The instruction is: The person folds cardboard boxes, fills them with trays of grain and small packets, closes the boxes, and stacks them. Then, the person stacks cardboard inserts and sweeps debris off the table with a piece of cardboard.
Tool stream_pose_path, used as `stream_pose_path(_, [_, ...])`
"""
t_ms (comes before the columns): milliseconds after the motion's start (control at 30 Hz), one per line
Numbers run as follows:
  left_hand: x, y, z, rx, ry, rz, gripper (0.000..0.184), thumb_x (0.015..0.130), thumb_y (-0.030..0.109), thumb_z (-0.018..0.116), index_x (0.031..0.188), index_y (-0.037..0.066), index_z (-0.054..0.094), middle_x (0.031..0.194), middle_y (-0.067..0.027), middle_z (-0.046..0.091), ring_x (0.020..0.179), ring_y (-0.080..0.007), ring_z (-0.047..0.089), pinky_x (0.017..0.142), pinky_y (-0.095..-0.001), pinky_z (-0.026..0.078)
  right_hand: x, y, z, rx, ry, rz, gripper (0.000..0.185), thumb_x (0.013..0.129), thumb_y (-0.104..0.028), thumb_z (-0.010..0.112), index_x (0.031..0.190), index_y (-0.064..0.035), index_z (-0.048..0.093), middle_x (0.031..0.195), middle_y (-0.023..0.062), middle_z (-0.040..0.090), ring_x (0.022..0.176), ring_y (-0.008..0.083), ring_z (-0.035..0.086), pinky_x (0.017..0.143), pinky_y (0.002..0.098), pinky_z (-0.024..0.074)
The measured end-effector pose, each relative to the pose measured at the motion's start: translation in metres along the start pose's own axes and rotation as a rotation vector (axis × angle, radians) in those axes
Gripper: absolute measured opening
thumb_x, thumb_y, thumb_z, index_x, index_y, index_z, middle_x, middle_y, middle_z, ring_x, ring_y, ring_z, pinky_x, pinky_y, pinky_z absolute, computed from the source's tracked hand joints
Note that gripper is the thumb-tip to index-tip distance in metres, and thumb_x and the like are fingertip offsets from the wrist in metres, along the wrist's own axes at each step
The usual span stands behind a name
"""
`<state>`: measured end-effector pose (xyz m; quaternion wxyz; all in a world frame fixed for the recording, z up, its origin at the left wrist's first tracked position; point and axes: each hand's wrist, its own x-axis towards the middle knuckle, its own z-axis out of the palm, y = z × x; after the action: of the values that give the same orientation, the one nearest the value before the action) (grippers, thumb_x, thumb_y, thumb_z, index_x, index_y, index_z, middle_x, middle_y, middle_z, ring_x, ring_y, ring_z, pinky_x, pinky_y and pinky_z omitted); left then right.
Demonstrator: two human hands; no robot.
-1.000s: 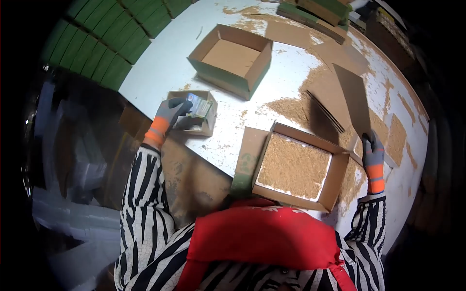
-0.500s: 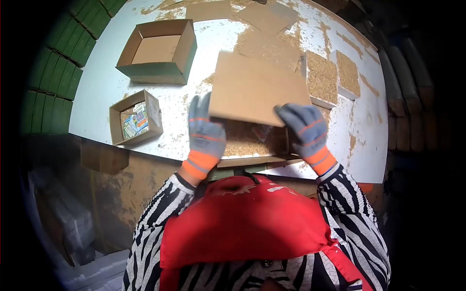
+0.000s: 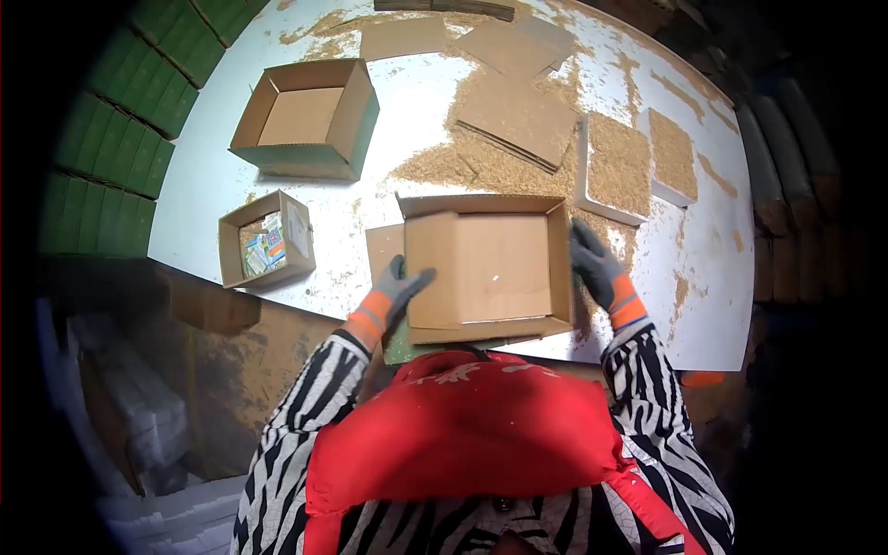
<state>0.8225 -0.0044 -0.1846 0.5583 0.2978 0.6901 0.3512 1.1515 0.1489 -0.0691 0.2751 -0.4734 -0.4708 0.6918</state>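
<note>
An open cardboard box (image 3: 561,264) stands at the table's front edge. A flat cardboard sheet (image 3: 504,268) lies inside it, hiding the shavings, with a small white speck on top. At the left side a raised flap (image 3: 431,268) leans inward. My left hand (image 3: 400,285) grips the box's left wall, fingers on both sides of it. Against the outside of the right wall rests my right hand (image 3: 597,264), its fingers extended and holding nothing.
To the left are a larger open box (image 3: 356,120) and a small box (image 3: 301,240) of printed packets (image 3: 263,248). Loose cardboard sheets (image 3: 518,116) lie behind. Two shavings-topped blocks (image 3: 618,166) (image 3: 672,157) sit at right. Green boxes (image 3: 111,139) are stacked far left.
The cardboard sheet has gone from my hands down into the box. Both hands have moved to the box's sides. Earlier, my left hand was at the small box of packets.
</note>
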Motion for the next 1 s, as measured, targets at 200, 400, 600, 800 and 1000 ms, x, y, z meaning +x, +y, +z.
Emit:
stream_pose_path(200, [-0.007, 0.014, 0.025, -0.080, 0.037, 0.191, 0.087, 0.066, 0.039, 0.082, 0.131, -0.003, 0.042, 0.123, -0.0218, 0.054, 0.114, -0.0268, 0.054, 0.096, -0.0344, 0.044, 0.040, 0.096, 0.018, -0.350, 0.104, 0.009, 0.074, 0.075, -0.026, 0.078, 0.133, -0.0009, 0.041, 0.115, 0.0116, 0.059, 0.096, 0.0216, 0.059, 0.083, 0.0321, 0.0496])
stream_pose_path(400, [-0.036, 0.078, 0.011, -0.304, 0.116, 0.258, 0.069, 0.080, 0.030, 0.070, 0.134, 0.000, 0.039, 0.126, -0.0149, 0.052, 0.112, -0.0218, 0.052, 0.093, -0.0325, 0.045, 0.012, 0.029, 0.025, 0.300, -0.074, -0.004, 0.050, 0.089, -0.021, 0.062, 0.132, -0.0066, 0.040, 0.117, 0.0088, 0.058, 0.100, 0.0188, 0.059, 0.081, 0.0312, 0.0516])
stream_pose_path(600, [0.041, 0.095, -0.184, 0.210, 0.871, 0.612, 0.041, 0.099, 0.019, 0.037, 0.133, -0.004, 0.039, 0.131, -0.0144, 0.048, 0.118, -0.0228, 0.048, 0.102, -0.0316, 0.037, 0.078, -0.015, 0.106, 1.010, -0.475, 0.070, 0.058, 0.094, -0.044, 0.048, 0.137, -0.0059, 0.039, 0.134, 0.0122, 0.048, 0.120, 0.0284, 0.049, 0.103, 0.0423, 0.0386])
stream_pose_path(800, [0.087, 0.111, -0.373, -0.646, 0.286, 0.332, 0.103, 0.077, 0.084, 0.014, 0.134, 0.005, 0.045, 0.129, -0.0144, 0.053, 0.117, -0.0245, 0.050, 0.100, -0.0302, 0.038, 0.173, -0.044, 0.234, 0.924, -0.324, -0.104, 0.060, 0.092, -0.043, 0.053, 0.132, -0.0010, 0.042, 0.127, 0.0159, 0.053, 0.116, 0.0298, 0.052, 0.099, 0.0437, 0.0433])
stream_pose_path(1000, [0.107, 0.102, -0.360, -0.432, 0.364, 0.225, 0.098, 0.081, 0.080, 0.016, 0.129, 0.001, 0.049, 0.115, -0.0141, 0.058, 0.107, -0.0218, 0.052, 0.095, -0.0288, 0.037, 0.239, -0.057, 0.341, 0.416, -0.140, -0.191, 0.062, 0.084, -0.034, 0.068, 0.127, 0.0025, 0.044, 0.116, 0.0098, 0.057, 0.105, 0.0215, 0.057, 0.088, 0.0316, 0.0480])
